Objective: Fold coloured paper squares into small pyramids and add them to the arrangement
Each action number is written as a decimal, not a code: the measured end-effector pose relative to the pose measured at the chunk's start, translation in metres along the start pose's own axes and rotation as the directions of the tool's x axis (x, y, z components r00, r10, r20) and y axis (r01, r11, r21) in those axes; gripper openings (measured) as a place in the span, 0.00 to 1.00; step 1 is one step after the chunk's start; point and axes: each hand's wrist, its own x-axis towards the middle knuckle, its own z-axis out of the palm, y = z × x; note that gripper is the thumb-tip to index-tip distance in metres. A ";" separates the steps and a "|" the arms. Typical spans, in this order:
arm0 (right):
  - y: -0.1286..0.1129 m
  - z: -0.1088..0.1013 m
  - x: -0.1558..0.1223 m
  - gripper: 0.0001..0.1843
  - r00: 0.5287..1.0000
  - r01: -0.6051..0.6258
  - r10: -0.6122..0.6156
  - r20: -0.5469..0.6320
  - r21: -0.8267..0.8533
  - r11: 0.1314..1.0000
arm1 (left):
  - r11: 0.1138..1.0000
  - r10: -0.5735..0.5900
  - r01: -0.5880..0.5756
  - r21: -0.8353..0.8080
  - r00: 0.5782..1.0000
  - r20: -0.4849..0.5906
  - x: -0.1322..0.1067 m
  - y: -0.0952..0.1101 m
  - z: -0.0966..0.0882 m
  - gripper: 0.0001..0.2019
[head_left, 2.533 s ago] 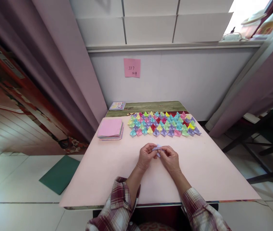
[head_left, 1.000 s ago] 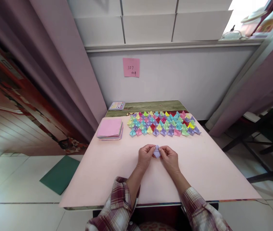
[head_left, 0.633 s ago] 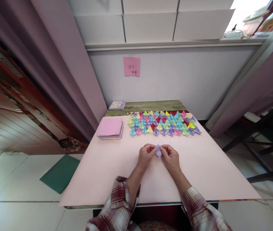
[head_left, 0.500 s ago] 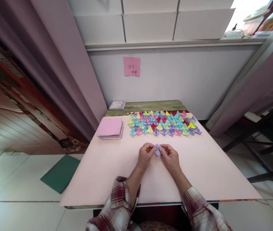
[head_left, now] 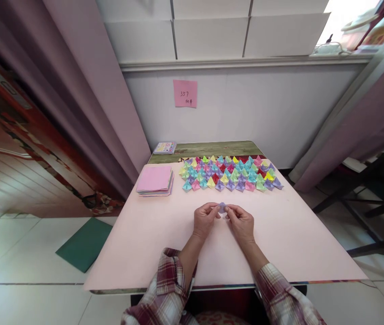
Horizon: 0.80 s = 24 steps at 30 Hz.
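Observation:
A small folded piece of purple paper (head_left: 222, 207) is pinched between both hands, just above the pink table top (head_left: 165, 234). My left hand (head_left: 206, 220) grips its left side with thumb and fingers closed. On the right side my right hand (head_left: 241, 221) pinches it the same way. Parts of the paper are hidden behind the fingertips. Beyond the hands stand rows of folded paper boats (head_left: 231, 185) in many colours.
At the left lies a stack of square coloured paper (head_left: 154, 179). A packet with a colourful cover (head_left: 165, 148) rests at the back left corner. A pink note (head_left: 185, 94) hangs on the wall. On the floor at left is a green sheet (head_left: 85, 243).
The purple paper has changed from a diamond facing me to a smaller, narrower shape between the fingertips. Both hands have shifted only slightly.

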 end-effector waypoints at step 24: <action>0.014 0.004 0.004 0.20 0.998 -0.034 0.019 0.067 0.236 0.971 | 0.974 -0.083 0.098 -0.204 0.993 0.084 0.004 0.000 -0.006 0.20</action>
